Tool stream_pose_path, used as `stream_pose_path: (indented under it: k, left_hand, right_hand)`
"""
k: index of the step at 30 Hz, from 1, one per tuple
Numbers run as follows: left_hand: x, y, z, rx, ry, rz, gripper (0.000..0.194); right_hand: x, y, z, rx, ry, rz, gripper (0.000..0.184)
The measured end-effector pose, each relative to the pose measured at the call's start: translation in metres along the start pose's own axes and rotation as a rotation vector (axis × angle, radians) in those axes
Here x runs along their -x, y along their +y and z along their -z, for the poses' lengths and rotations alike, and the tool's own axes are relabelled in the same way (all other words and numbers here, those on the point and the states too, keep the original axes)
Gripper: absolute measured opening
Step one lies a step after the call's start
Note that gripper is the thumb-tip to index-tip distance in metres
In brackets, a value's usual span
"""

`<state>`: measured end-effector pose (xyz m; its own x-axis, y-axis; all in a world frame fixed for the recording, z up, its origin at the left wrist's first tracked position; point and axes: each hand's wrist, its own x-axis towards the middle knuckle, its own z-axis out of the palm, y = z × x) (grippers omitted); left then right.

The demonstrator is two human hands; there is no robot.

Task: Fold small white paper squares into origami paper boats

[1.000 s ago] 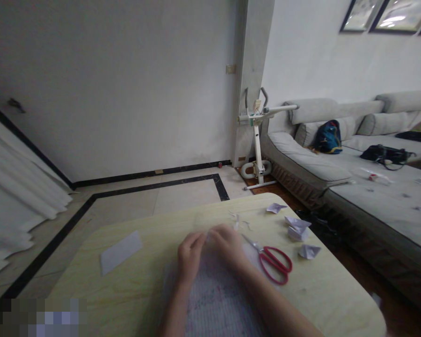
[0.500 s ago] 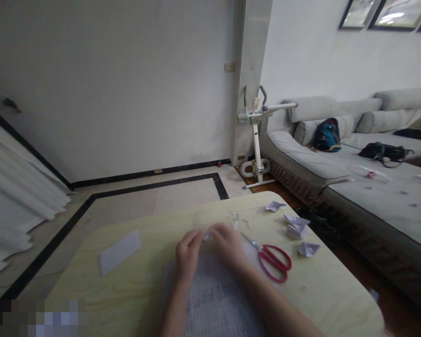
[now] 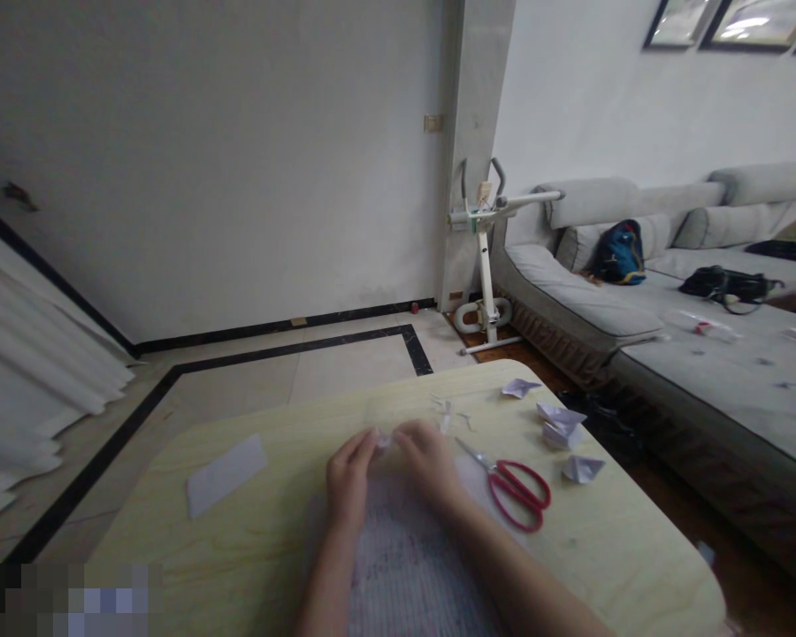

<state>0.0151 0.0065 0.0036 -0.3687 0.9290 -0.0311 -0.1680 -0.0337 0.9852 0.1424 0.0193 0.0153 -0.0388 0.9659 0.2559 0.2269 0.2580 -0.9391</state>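
Note:
Between my fingertips is a small piece of white paper (image 3: 384,439), its exact shape too blurred to tell. My left hand (image 3: 350,469) pinches its left side, and my right hand (image 3: 427,458) pinches the right side. Both forearms lie over a written sheet of lined paper (image 3: 411,566) on the table. To the right of my right hand rest scissors with red handles (image 3: 518,495), blades pointing up and left. Thin paper scraps (image 3: 447,416) lie just beyond that hand. Folded paper pieces (image 3: 561,425) stand along the table's right side.
A flat white paper (image 3: 226,475) lies at the left of the wooden table (image 3: 252,566). Beyond the right edge is a grey sofa (image 3: 690,380) with a blue backpack (image 3: 620,253) and a black bag (image 3: 730,285). An exercise bike (image 3: 484,265) stands near the wall.
My hands have moved slightly apart, the left one a little to the left, showing more of the small paper between them. The scissors and folded papers stay put.

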Motion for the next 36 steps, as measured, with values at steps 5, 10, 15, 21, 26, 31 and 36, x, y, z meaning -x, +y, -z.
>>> stream_pose_path:
  k: [5, 10, 15, 21, 26, 31, 36]
  left_hand:
    - [0.0027, 0.0061, -0.0031, 0.116, -0.003, 0.028, 0.031]
    - [0.0034, 0.0085, -0.0031, 0.218, -0.016, 0.047, 0.028]
    - [0.0021, 0.007, -0.003, 0.308, -0.018, 0.081, 0.029]
    - [-0.0015, 0.0047, -0.0022, 0.456, -0.013, 0.166, 0.027]
    - [-0.004, 0.0029, -0.0003, 0.539, -0.02, 0.201, 0.026]
    - [-0.0059, -0.0005, 0.0025, 0.598, -0.027, 0.256, 0.025]
    - [-0.0012, 0.0019, -0.001, 0.476, -0.043, 0.175, 0.026]
  right_hand:
    - [0.0013, -0.0014, -0.0001, 0.034, -0.002, 0.008, 0.013]
    - [0.0021, 0.0001, -0.0007, 0.034, -0.018, 0.029, 0.012]
    - [0.0028, 0.0001, -0.0019, 0.051, -0.02, 0.039, 0.012]
    - [0.0037, 0.0004, -0.0029, 0.087, -0.022, 0.053, 0.01]
    - [0.0052, 0.001, -0.0035, 0.142, -0.036, 0.099, 0.009]
    - [0.0066, 0.0023, -0.0043, 0.178, -0.055, 0.163, 0.009]
    - [0.0084, -0.0003, -0.0056, 0.183, -0.057, 0.13, 0.007]
